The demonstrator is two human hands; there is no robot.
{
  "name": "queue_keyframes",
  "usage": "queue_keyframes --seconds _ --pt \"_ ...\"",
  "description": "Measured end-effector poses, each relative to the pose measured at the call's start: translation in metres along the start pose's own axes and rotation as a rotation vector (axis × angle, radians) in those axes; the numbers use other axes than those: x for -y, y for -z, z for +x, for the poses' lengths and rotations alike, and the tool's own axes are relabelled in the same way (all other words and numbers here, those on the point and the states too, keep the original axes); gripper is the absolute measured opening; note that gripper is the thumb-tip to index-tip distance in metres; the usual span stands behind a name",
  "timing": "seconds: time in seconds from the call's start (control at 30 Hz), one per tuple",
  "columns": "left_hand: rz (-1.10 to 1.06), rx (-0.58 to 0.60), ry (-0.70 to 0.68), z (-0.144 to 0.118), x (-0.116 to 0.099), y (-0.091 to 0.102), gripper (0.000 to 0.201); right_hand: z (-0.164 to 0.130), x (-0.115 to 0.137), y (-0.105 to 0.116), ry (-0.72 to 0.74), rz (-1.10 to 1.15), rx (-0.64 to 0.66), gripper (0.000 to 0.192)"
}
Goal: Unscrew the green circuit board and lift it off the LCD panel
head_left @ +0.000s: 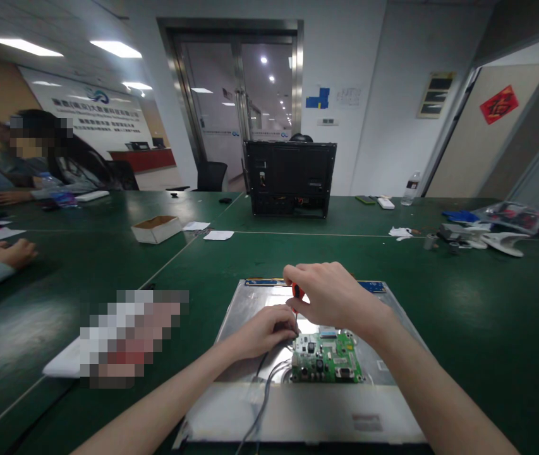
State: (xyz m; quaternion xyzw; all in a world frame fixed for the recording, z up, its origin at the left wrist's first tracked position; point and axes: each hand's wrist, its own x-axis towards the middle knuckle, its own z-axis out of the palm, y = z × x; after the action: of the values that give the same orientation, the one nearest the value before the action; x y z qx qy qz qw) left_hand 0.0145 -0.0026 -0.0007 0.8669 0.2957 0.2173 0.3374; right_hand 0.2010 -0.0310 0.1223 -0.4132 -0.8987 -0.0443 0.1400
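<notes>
Grey cables (265, 404) come nearest, trailing from the left edge of the circuit board (330, 359) over the pale near strip of a metal-backed panel (319, 404). The board lies on that panel, which rests flat on the green table (478, 354). Just beyond the board's far left corner, the right hand (323, 294) is wrapped round the handle of a red screwdriver (299, 292), its shaft pointing down towards that corner. The left hand (266, 327) bends in beside the same corner, fingers curled; I can't tell whether they pinch anything or merely steady it.

I'd judge the board light, stiff and easily hurt, better taken by its edges than by the parts standing on it. The panel looks broad and smooth, probably slippery and fragile; I'd lift it by opposite rims, clear of the blue strip (372, 287) beyond the board.

The screwdriver's tip is lost by the left fingers, so I can't see what it meets. The right hand hides some of the blue strip, and the cables run out of sight below.
</notes>
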Motion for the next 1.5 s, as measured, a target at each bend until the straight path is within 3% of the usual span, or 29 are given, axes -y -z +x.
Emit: queue_keyframes --seconds 0.97,1.1,1.3,1.37,1.5 --pt "-0.01 0.01 0.013 -0.001 -0.006 0.004 0.009 -0.001 -0.01 0.009 -0.024 0.027 -0.031 0.008" --pt "0.016 -0.088 0.061 -0.002 -0.006 0.004 0.013 -0.003 -0.014 0.014 -0.059 0.011 -0.035 0.007" --pt "0.187 -0.423 0.223 0.001 0.004 0.01 0.012 -0.004 -0.021 0.019 -0.095 -0.014 -0.064 0.008" --pt "0.262 -0.427 0.213 0.001 0.007 0.011 0.015 -0.004 -0.022 0.019 -0.091 -0.012 -0.071 0.008" --pt "0.378 -0.282 0.103 0.0 0.01 0.008 0.025 -0.004 -0.022 0.019 -0.083 -0.007 -0.067 0.008"
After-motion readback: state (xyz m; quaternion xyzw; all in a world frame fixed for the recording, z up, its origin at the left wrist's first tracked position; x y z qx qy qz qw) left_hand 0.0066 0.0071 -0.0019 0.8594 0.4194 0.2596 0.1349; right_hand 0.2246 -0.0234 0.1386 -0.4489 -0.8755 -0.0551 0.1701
